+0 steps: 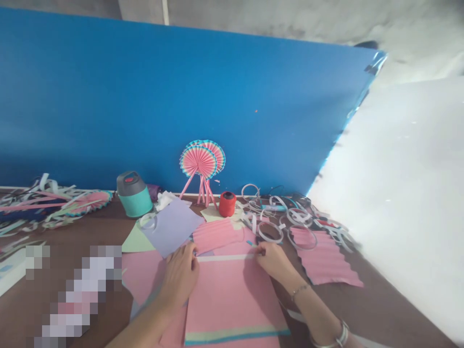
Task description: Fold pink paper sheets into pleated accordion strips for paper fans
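A pink paper sheet point(232, 295) with a pale band along its far edge and a green and blue stripe at its near edge lies in front of me on the brown table point(380, 309). My left hand point(179, 275) presses on the sheet's far left corner, fingers curled and pinching the edge. My right hand point(271, 258) pinches the far right corner of the same sheet. A pleated pink paper point(217, 234) lies just beyond the sheet, between my hands.
Pink paper fans point(203, 162) lean on the blue board point(181, 106). A red thread spool point(227, 204), a teal flask point(134, 194), lilac paper point(172, 224), white paper rings point(286, 220) and another pleated pink sheet point(326, 261) surround them. Paper strips point(43, 203) pile at left.
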Demonstrator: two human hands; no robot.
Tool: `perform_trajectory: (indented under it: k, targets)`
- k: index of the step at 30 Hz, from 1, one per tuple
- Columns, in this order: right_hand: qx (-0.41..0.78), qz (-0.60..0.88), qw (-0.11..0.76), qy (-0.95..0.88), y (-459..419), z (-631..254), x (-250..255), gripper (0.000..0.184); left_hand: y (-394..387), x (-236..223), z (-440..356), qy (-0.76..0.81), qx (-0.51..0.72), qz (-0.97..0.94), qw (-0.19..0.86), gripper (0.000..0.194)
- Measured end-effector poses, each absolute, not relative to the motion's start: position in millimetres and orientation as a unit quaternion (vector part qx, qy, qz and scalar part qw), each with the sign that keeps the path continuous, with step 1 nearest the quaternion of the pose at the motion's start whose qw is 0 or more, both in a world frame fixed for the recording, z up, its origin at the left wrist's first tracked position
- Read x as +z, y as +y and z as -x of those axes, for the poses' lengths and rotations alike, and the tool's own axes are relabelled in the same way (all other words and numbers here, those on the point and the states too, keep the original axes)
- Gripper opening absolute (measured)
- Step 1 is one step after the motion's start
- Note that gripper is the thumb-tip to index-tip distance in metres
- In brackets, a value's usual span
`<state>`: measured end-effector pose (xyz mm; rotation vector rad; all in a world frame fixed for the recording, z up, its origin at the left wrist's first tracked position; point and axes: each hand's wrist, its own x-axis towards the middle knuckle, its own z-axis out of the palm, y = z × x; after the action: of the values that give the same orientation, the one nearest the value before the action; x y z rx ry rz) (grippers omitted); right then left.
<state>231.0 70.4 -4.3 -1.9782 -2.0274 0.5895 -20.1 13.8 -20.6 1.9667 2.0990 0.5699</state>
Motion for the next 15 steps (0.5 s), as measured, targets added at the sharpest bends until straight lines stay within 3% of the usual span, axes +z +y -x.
perform_trajectory:
  k: [15]
  targets:
    - [0.261,0.667,0.147,-0.682,72.9,-238.4,-9.1,0.024,16.4,-22.3,22.7,0.704,0.186,-0.677,0.105,0.023]
